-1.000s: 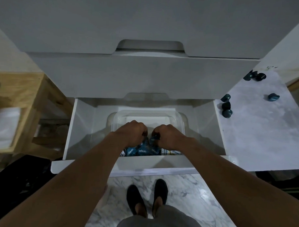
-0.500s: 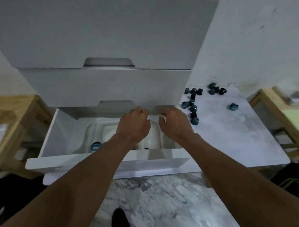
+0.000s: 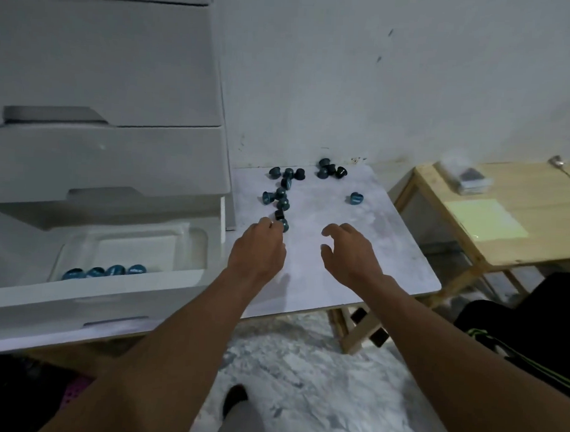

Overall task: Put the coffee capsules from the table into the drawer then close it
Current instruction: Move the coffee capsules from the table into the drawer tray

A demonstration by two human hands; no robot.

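Several dark teal coffee capsules (image 3: 282, 192) lie scattered on the white marbled table (image 3: 373, 252), with a second cluster (image 3: 329, 169) by the wall and one capsule apart (image 3: 355, 198). My left hand (image 3: 259, 244) reaches over the table, its fingertips touching the nearest capsule (image 3: 284, 225). My right hand (image 3: 347, 248) hovers above the table with fingers spread, holding nothing. The lowest drawer (image 3: 87, 292) of the white chest stands pulled out. Inside it a clear plastic tray (image 3: 191, 244) holds several capsules (image 3: 108, 271) along its near side.
The white chest's upper drawers (image 3: 100, 155) are shut. A pale wooden side table (image 3: 505, 222) to the right carries a yellow sheet, a dark packet and a spoon. A dark bag (image 3: 534, 318) lies at the right. Marbled floor below.
Both hands have left the drawer's tray and moved right over the table. My view has turned right towards the capsules.
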